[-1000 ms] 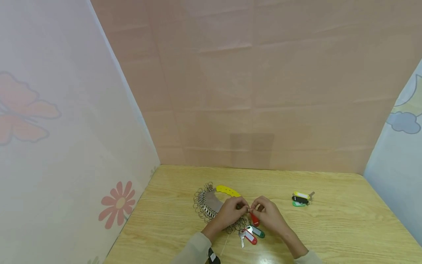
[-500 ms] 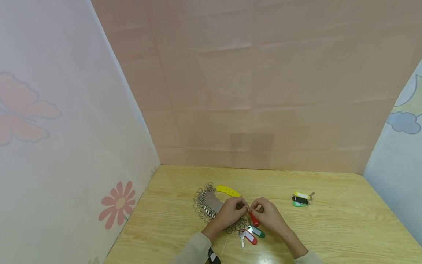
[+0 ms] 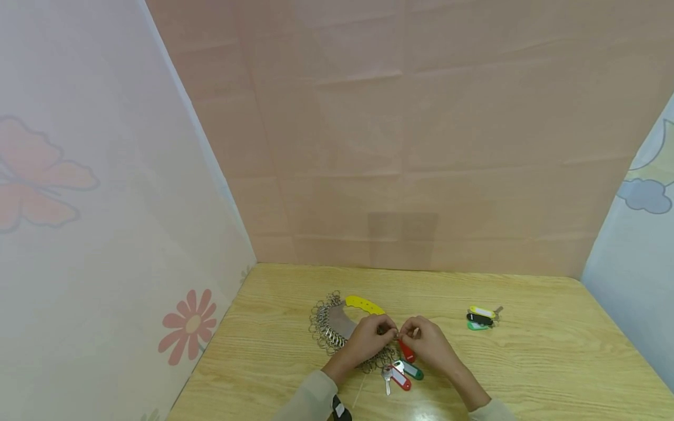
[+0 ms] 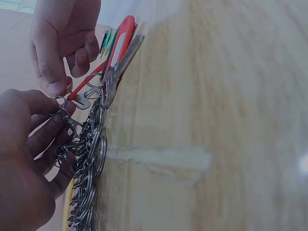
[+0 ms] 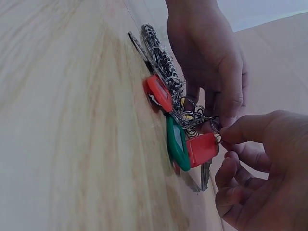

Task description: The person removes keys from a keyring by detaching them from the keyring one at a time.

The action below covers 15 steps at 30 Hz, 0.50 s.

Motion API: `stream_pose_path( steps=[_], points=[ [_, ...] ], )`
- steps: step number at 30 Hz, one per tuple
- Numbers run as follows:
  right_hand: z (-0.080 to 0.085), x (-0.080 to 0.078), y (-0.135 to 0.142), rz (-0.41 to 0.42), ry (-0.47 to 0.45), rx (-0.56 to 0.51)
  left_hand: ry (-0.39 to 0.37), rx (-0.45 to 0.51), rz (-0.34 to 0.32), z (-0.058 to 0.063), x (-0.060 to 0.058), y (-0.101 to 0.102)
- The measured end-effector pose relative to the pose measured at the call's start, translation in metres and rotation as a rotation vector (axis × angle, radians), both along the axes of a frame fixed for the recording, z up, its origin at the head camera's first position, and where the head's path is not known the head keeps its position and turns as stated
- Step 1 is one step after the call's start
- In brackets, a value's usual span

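Chain ring [image 5: 214,126] is pinched by the left hand [image 3: 371,338], thumb and finger together on it. Tag ring [image 5: 219,138] is pinched likewise by the right hand [image 3: 427,344]. Whether the two are linked can't be told. Red tag [image 5: 202,149] is hung just below the right fingertips, its key [image 5: 206,175] just beside. Left of the grip, the rack [image 3: 339,321] is laid on the table [image 3: 553,345], edged with metal rings [image 3: 322,333]; its yellow handle [image 3: 364,304] is set above-left. Below the grip, a second red tag [image 3: 400,378], a green tag [image 3: 411,369] and another key [image 3: 387,382] are bunched. Well right of the grip, a yellow tag [image 3: 481,312], black tag [image 3: 479,319] and light green tag [image 3: 477,326] are grouped, touching. Beyond, a creased pinkish sheet [image 3: 411,146] is hung.
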State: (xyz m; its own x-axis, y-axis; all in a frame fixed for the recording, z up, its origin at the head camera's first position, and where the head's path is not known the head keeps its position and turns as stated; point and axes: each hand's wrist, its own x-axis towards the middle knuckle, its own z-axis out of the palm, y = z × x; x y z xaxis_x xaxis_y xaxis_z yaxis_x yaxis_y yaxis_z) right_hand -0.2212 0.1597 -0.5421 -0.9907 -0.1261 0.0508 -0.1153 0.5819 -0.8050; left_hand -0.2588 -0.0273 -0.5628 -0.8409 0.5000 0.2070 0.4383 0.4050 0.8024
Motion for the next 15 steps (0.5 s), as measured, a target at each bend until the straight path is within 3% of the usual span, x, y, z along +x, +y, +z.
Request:
stream_pose_path(
  steps=[15],
  points=[
    [0.0001, -0.0023, -0.0012, -0.015, 0.011, -0.014, -0.022, 0.009, 0.014, -0.0027, -0.0011, 0.0008]
  ],
)
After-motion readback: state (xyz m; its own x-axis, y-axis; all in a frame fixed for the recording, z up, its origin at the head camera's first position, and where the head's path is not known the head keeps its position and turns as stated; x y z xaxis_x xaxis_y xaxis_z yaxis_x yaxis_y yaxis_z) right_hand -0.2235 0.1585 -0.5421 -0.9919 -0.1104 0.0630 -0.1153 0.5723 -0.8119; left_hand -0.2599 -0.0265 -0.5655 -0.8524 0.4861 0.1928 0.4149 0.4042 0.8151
